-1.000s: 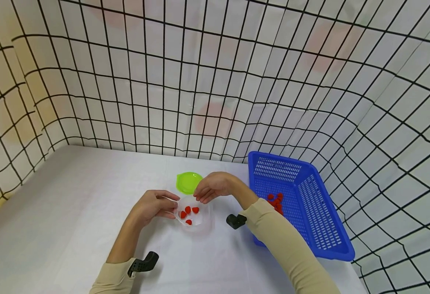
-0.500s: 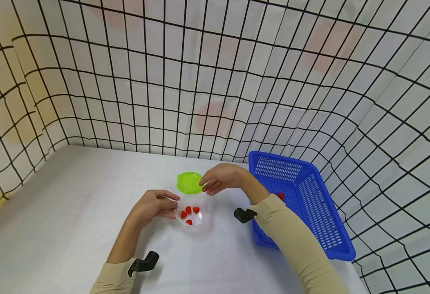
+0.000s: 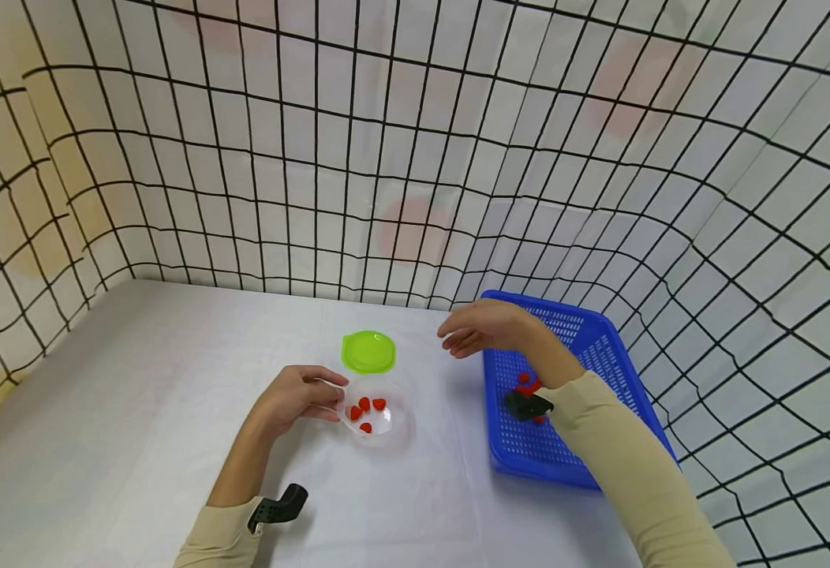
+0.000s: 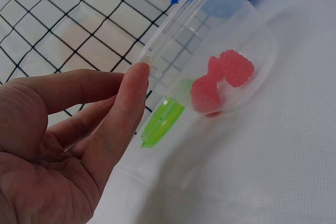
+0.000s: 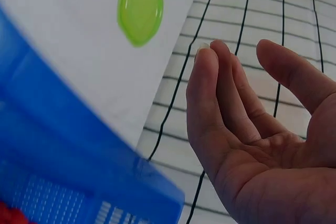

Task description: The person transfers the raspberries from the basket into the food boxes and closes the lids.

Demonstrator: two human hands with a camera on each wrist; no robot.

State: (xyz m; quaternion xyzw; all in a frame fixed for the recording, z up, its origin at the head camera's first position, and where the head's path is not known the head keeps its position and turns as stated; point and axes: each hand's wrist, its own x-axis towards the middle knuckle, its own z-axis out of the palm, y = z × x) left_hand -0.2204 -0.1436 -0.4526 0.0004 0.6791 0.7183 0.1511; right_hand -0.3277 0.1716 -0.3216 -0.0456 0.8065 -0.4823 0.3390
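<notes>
My left hand (image 3: 300, 401) pinches the rim of a clear plastic container (image 3: 395, 418) between thumb and fingers. Several red raspberries (image 4: 236, 68) lie at the bottom of it, seen through its wall in the left wrist view. Behind the container, a bright green lid (image 3: 368, 352) lies flat on the table. My right hand (image 3: 484, 325) hovers in the air right of the lid, near the basket's left rim. In the right wrist view its thumb stands apart from the loosely bent fingers (image 5: 202, 90), with nothing between them.
A blue perforated basket (image 3: 529, 467) stands on the right of the white-covered table (image 3: 138, 410). More red raspberries (image 3: 524, 379) lie inside, partly hidden by the right wrist camera. Black wire mesh (image 3: 386, 150) surrounds the table at the back and sides.
My right hand has moved right, from above the container past the lid to the basket's left edge. The left hand and the container have stayed in place.
</notes>
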